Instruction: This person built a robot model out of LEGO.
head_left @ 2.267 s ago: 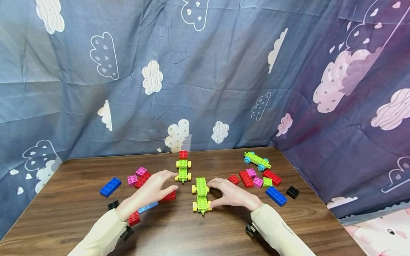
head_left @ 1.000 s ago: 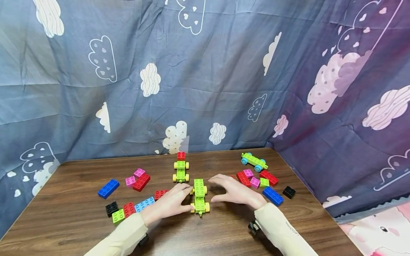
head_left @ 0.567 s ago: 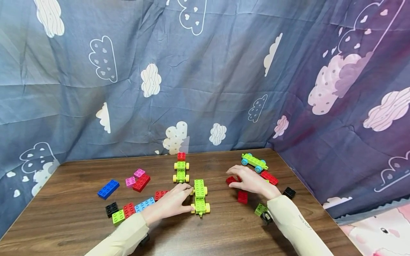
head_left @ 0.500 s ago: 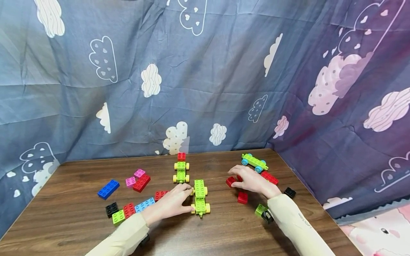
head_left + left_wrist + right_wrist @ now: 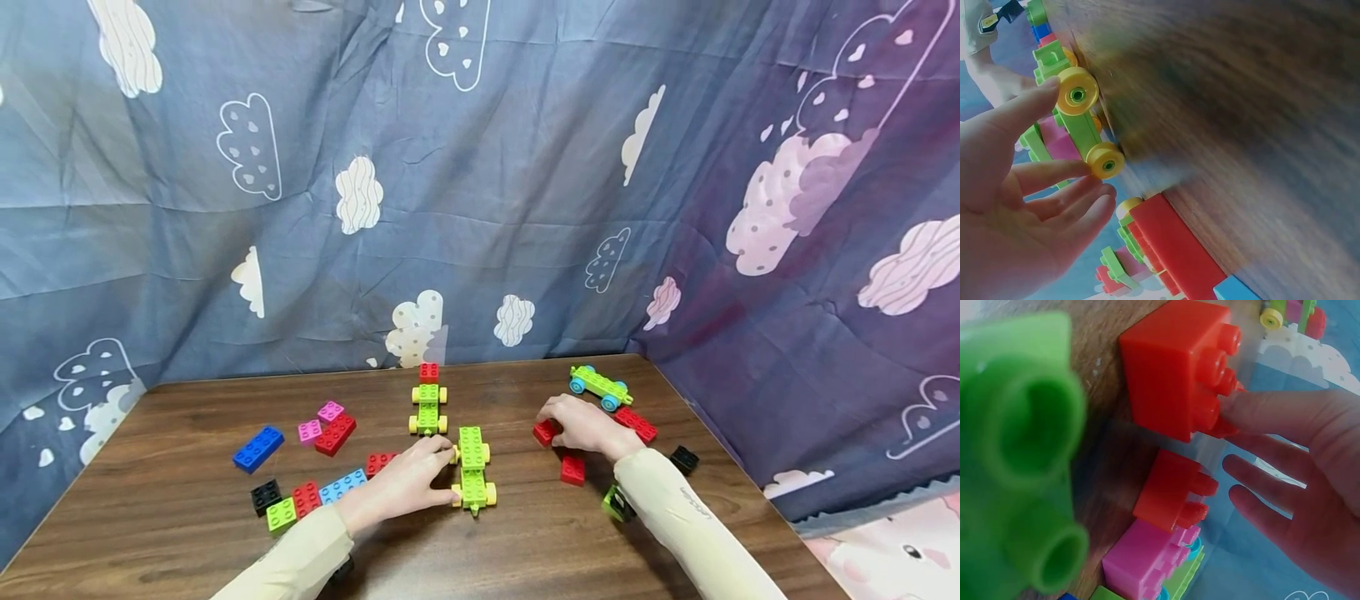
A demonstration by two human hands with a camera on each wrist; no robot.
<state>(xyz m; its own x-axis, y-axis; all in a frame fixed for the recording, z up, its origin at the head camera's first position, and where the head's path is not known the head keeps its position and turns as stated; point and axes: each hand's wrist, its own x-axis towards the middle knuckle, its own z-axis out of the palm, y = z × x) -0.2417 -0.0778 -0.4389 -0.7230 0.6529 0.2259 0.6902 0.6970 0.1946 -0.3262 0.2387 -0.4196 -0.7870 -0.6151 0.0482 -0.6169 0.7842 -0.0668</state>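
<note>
A green wheeled chassis with yellow wheels lies mid-table. My left hand rests against its left side. In the left wrist view the thumb and fingers touch both left wheels of the chassis. My right hand lies over the brick pile to the right, its fingertips at a red brick. In the right wrist view that hand's fingers are spread and fairly straight. Another red brick and a green brick lie by the right wrist.
A second yellow-wheeled chassis with a red brick behind it stands farther back. A blue-wheeled green chassis sits back right. Loose bricks lie at left: blue, red, a front row. Cloud-print cloth walls the table.
My left hand came from the far chassis to the near one's left side. My right hand left the near chassis and went right onto the brick pile. A red and a green brick now lie nearer me.
</note>
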